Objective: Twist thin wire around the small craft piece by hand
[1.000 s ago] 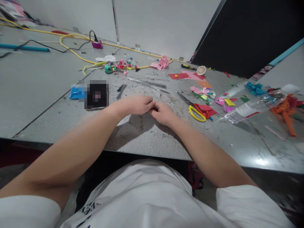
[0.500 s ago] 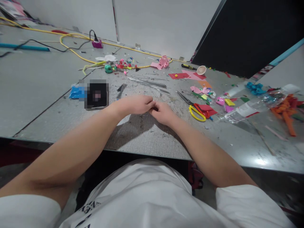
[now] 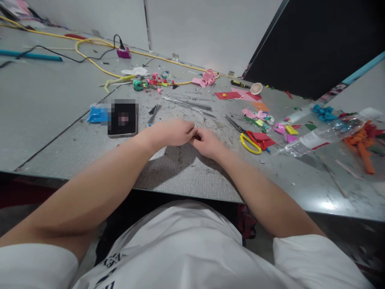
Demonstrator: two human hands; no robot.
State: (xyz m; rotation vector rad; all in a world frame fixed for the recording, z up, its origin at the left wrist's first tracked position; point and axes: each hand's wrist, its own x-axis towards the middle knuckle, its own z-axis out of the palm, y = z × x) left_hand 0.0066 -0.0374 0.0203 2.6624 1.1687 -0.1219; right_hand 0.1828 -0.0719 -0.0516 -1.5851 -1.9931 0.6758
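My left hand (image 3: pixel 179 131) and my right hand (image 3: pixel 206 141) meet over the middle of the table, fingertips together. Both are closed in a pinch. Whatever lies between the fingers is too small and too well covered to name. Just beyond them, a bundle of thin grey wires (image 3: pixel 191 105) lies on the tabletop. A shorter bunch of dark strips (image 3: pixel 154 114) rests past my left wrist. To the right of my right hand are scissors (image 3: pixel 250 143) with yellow and red handles, their blades pointing away from me.
A dark-screened device (image 3: pixel 122 120) lies left, against a blue packet (image 3: pixel 95 114). On the right are a clear plastic bottle (image 3: pixel 323 134), orange clay-like pieces (image 3: pixel 362 140) and several colourful scraps (image 3: pixel 260 116). A yellow cable (image 3: pixel 168 60) runs along the back past a purple plug adapter (image 3: pixel 123 53).
My hands stay together in almost the same place, with only a slight shift of the fingers. The camera view has moved a little; the things on the table lie as before.
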